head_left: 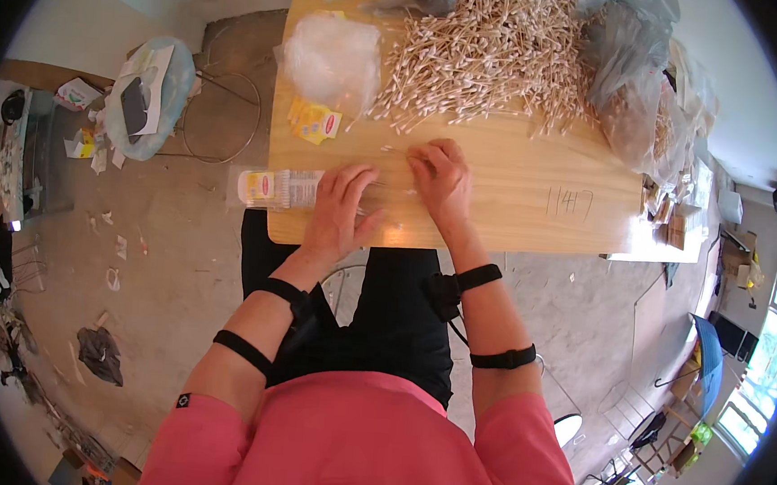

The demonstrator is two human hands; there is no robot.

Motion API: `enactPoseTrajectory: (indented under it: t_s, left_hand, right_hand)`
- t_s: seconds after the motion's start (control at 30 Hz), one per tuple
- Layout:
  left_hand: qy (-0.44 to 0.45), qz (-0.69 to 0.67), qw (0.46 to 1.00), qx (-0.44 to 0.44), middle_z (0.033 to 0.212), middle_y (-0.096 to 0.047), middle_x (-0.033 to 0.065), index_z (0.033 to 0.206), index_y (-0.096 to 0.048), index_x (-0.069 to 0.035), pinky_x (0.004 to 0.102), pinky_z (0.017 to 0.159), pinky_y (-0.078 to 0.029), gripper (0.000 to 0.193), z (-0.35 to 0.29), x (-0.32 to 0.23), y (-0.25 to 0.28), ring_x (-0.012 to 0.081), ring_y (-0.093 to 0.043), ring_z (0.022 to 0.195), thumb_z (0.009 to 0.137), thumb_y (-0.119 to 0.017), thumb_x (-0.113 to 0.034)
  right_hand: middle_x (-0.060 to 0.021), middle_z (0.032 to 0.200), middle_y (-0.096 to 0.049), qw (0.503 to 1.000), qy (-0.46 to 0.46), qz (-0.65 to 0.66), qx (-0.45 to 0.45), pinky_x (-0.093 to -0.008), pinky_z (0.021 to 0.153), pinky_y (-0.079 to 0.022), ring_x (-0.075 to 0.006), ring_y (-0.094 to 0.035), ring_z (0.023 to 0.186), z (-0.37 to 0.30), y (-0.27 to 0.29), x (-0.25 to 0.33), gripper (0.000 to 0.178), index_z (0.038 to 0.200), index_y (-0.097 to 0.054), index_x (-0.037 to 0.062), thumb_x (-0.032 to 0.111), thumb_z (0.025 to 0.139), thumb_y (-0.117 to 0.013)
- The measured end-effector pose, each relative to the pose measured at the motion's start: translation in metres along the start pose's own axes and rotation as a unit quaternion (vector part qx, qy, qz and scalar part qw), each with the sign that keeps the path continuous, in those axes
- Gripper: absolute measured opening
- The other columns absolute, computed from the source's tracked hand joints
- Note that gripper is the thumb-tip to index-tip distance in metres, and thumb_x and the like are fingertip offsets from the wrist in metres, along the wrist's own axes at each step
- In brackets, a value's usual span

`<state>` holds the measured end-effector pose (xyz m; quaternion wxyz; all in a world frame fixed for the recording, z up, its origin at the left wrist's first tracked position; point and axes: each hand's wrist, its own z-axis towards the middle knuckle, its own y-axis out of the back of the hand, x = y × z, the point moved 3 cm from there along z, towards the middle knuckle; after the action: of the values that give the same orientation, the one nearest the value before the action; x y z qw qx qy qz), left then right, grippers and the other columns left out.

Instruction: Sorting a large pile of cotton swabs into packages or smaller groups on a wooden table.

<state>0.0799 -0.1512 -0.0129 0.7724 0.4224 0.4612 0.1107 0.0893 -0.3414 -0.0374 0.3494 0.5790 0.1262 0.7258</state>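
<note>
A clear plastic packet [304,191] of cotton swabs, with a yellow and red label card, lies at the table's near left corner. My left hand [341,210] rests over its right end, palm down, fingers stretched and thumb apart. To the right, my right hand [443,181] is above the table with fingers curled together. Whatever it may pinch is too small to make out. Beyond both hands spreads a big heap of loose cotton swabs [500,61]. A few stray swabs [388,149] lie between the heap and my hands.
Yellow label cards [314,122] and a stack of clear plastic bags [334,58] lie at the table's left side. Grey plastic bags [630,79] crowd the far right. A lined bin [152,100] with card on top stands left of the wooden table [507,215].
</note>
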Motion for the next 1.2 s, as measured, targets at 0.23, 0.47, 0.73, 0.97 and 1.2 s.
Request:
enactPoseTrajectory:
  t_s: [0.23,0.47,0.73,0.97,1.2]
  left_hand:
    - [0.025,0.019,0.998,-0.047,0.134,-0.046,0.0127,0.133,-0.045,-0.003,0.0455,0.108,-0.034,0.056,-0.003,-0.003,-0.004,0.0361,-0.04,0.126,0.081,-0.066,-0.011]
    - [-0.007,0.072,0.997,0.002,0.134,-0.046,0.0112,0.132,-0.047,-0.004,0.0459,0.112,-0.032,0.052,-0.005,-0.002,-0.01,0.0314,-0.04,0.128,0.083,-0.064,-0.011]
    - [-0.005,0.103,0.994,0.028,0.131,-0.046,0.0087,0.128,-0.051,-0.004,0.0448,0.112,-0.031,0.046,-0.007,-0.003,-0.018,0.0291,-0.039,0.129,0.085,-0.061,-0.014]
    - [-0.01,0.095,0.995,0.02,0.131,-0.047,0.0095,0.128,-0.051,-0.003,0.0447,0.109,-0.034,0.046,-0.008,-0.006,-0.015,0.0303,-0.04,0.127,0.084,-0.06,-0.014]
    - [-0.012,0.098,0.995,0.005,0.13,-0.048,0.0088,0.126,-0.052,-0.002,0.0435,0.111,-0.033,0.043,-0.005,-0.006,-0.014,0.0286,-0.041,0.127,0.086,-0.059,-0.015]
  right_hand:
    - [-0.0109,0.083,-0.061,0.999,0.025,0.019,0.02,-0.0397,0.072,-0.05,-0.0314,-0.06,0.081,-0.01,-0.002,0.008,0.008,0.081,-0.069,0.0062,0.005,0.073,-0.072]
    - [-0.0106,0.086,-0.062,0.997,-0.029,0.04,0.051,-0.0396,0.071,-0.05,-0.0316,-0.061,0.084,-0.028,-0.007,0.024,0.009,0.085,-0.068,0.0082,0.008,0.077,-0.071]
    - [-0.0098,0.093,-0.058,0.991,0.086,-0.088,0.061,-0.0401,0.068,-0.051,-0.0312,-0.061,0.084,0.054,0.004,-0.01,0.007,0.089,-0.064,0.0077,0.01,0.083,-0.066]
    - [-0.0103,0.09,-0.058,0.992,0.093,-0.063,0.053,-0.0413,0.064,-0.051,-0.0319,-0.062,0.078,0.037,-0.006,0.004,0.005,0.087,-0.062,0.0057,0.007,0.082,-0.064]
    - [-0.0102,0.089,-0.059,0.987,0.112,-0.066,0.098,-0.0408,0.064,-0.052,-0.0323,-0.063,0.076,0.028,-0.012,0.007,0.01,0.086,-0.063,0.0058,0.008,0.078,-0.069]
